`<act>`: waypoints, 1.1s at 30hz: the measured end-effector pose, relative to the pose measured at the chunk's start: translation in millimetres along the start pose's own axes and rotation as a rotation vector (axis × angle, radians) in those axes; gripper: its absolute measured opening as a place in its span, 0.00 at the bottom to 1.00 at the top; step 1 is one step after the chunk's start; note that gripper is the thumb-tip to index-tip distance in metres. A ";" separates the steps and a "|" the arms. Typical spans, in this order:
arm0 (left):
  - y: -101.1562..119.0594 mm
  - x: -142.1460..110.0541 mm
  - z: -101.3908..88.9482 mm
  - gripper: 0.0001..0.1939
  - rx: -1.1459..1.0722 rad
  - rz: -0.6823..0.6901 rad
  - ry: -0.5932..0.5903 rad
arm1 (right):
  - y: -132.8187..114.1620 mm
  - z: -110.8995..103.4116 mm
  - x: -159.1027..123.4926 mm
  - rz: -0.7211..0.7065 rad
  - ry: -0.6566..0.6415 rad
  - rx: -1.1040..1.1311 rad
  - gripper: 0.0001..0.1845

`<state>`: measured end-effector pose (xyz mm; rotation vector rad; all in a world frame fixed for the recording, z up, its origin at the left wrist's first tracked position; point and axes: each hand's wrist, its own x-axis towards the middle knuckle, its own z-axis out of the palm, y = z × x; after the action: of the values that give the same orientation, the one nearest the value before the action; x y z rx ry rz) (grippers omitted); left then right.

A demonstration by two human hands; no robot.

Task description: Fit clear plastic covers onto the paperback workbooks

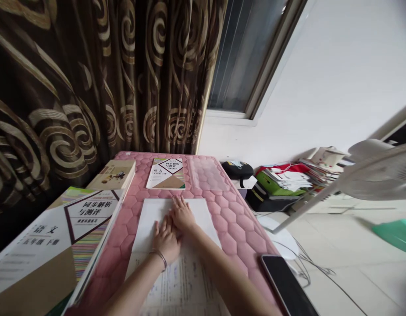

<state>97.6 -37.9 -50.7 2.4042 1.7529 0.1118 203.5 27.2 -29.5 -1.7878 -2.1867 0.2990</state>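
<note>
My left hand (166, 241), a bangle at its wrist, lies on a sheet of paper (149, 217) with its fingers stretched forward and slightly apart. Just ahead and to the right, my right hand (182, 215) rests flat on the same paper, fingers extended. The hands touch or overlap at their inner edges. White and blank at its far part, the paper shows printed lines and handwriting nearer me, with a crease or edge between. Whether it is one sheet or several I cannot tell. My forearms cover part of it.
A pink quilted cover (227, 219) lies under the paper. Workbooks (55, 250) are stacked at left, beside a beige book (112, 173). A smaller workbook (166, 174) lies ahead. A phone (286, 285) sits at the right edge. A white fan (380, 171) and cables stand beyond.
</note>
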 end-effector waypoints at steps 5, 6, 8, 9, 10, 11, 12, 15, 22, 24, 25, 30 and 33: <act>-7.2 -1.9 -10.0 0.32 0.056 -0.085 -0.020 | 39.2 6.0 4.4 0.109 -0.053 -0.073 0.32; -12.2 -0.7 -13.4 0.33 0.067 -0.115 -0.030 | 49.6 3.7 1.1 0.131 -0.043 -0.088 0.33; -22.0 6.5 -21.1 0.32 0.083 -0.205 -0.036 | 65.5 0.1 -4.4 0.162 -0.027 -0.114 0.33; -24.8 12.8 -25.0 0.32 0.085 -0.260 -0.030 | 70.1 -0.8 -6.0 0.171 -0.022 -0.125 0.33; -25.1 20.8 -28.3 0.32 0.082 -0.311 -0.019 | 72.6 -0.9 -6.8 0.176 -0.018 -0.135 0.33; -22.5 30.0 -30.8 0.31 0.075 -0.342 -0.003 | 73.4 -0.5 -7.0 0.177 -0.016 -0.143 0.33; -16.7 39.9 -31.9 0.31 0.064 -0.342 0.010 | 73.1 0.2 -6.8 0.178 -0.015 -0.152 0.33; 11.4 67.9 -26.7 0.29 0.004 -0.132 0.025 | 70.8 2.4 -5.8 0.175 -0.035 -0.174 0.33; 1.2 75.7 -6.8 0.31 -0.050 -0.035 0.018 | 71.1 5.3 -5.5 0.173 -0.050 -0.210 0.33; -23.5 67.5 -10.4 0.31 -0.018 -0.099 0.029 | 71.1 4.8 -5.8 0.176 -0.051 -0.206 0.33; -34.4 63.8 -13.1 0.32 0.003 -0.134 0.032 | 71.2 3.9 -5.9 0.176 -0.052 -0.203 0.33; -54.7 55.3 -20.8 0.32 0.080 -0.188 0.060 | 61.2 -5.5 -4.4 0.219 -0.068 -0.157 0.33; -52.7 56.3 -18.2 0.32 0.090 -0.185 0.087 | 31.2 -5.0 1.7 0.195 -0.063 -0.110 0.34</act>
<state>62.7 33.0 -44.1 2.3144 2.0516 0.1191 233.5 35.1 -35.4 -2.0839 -2.1108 0.2860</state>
